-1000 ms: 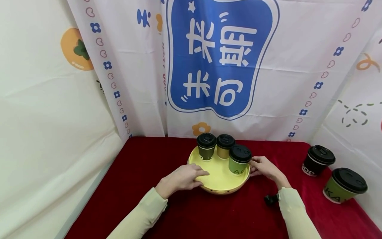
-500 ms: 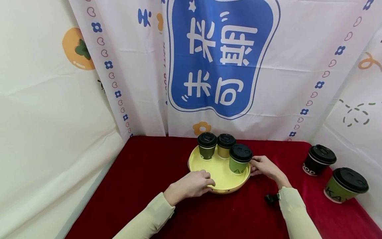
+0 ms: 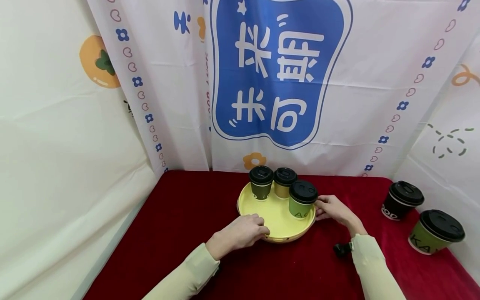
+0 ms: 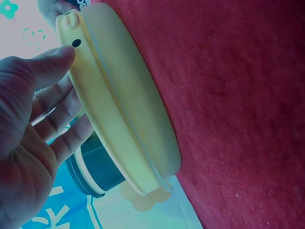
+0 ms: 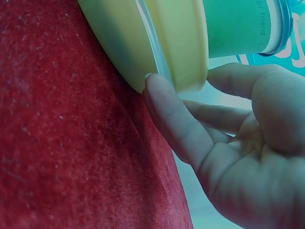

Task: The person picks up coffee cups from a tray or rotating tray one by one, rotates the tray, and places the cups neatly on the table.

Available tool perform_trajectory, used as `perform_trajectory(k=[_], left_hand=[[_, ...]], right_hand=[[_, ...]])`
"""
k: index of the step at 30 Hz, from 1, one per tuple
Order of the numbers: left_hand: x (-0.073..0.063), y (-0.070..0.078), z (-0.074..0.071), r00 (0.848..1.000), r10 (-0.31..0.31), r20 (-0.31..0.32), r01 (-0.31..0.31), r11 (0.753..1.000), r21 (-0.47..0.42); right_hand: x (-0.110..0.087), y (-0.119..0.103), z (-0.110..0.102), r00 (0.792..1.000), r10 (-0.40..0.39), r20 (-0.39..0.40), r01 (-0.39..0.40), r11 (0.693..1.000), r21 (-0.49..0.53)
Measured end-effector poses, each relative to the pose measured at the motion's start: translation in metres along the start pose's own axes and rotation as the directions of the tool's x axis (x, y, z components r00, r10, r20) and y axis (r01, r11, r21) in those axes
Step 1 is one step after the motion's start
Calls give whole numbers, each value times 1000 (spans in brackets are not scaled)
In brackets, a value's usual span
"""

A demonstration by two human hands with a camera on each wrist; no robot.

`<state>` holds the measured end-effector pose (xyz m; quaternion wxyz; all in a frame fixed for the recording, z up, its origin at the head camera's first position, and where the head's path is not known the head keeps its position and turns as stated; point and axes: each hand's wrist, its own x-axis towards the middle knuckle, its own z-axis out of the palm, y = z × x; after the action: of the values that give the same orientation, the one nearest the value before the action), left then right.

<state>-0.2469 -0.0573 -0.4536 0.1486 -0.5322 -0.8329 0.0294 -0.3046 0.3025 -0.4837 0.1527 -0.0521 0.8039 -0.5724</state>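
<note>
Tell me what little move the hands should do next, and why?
Perhaps turn the yellow tray a little, so its bare front part swings toward the right. The left hand holds its near rim and the right hand its right rim. Three lidded cups fill its back and right, while a black cup and a green cup stand off to the right.

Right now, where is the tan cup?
In the head view, the tan cup stands at the back of the yellow tray, just right of the dark green cup and behind the light green cup.
</note>
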Motion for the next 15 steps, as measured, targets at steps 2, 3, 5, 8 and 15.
perform_trajectory(k=[2, 3, 5, 8, 15], left_hand=[[-2, -1, 1, 1000, 1, -3, -1, 1000, 1], [-3, -2, 1, 1000, 0, -3, 0, 1000, 3], [-5, -4, 2, 1000, -5, -4, 5, 1000, 7], [-8, -7, 2, 1000, -17, -3, 17, 1000, 19], [-16, -16, 1, 999, -37, -16, 37, 999, 13]], right_hand=[[0, 0, 0, 1000, 0, 1, 0, 1000, 2], [0, 0, 0, 1000, 0, 3, 0, 1000, 2], [0, 0, 0, 1000, 1, 5, -1, 1000, 3], [0, 0, 1, 1000, 8, -1, -8, 1000, 9], [0, 0, 1, 1000, -3, 6, 3, 1000, 0]])
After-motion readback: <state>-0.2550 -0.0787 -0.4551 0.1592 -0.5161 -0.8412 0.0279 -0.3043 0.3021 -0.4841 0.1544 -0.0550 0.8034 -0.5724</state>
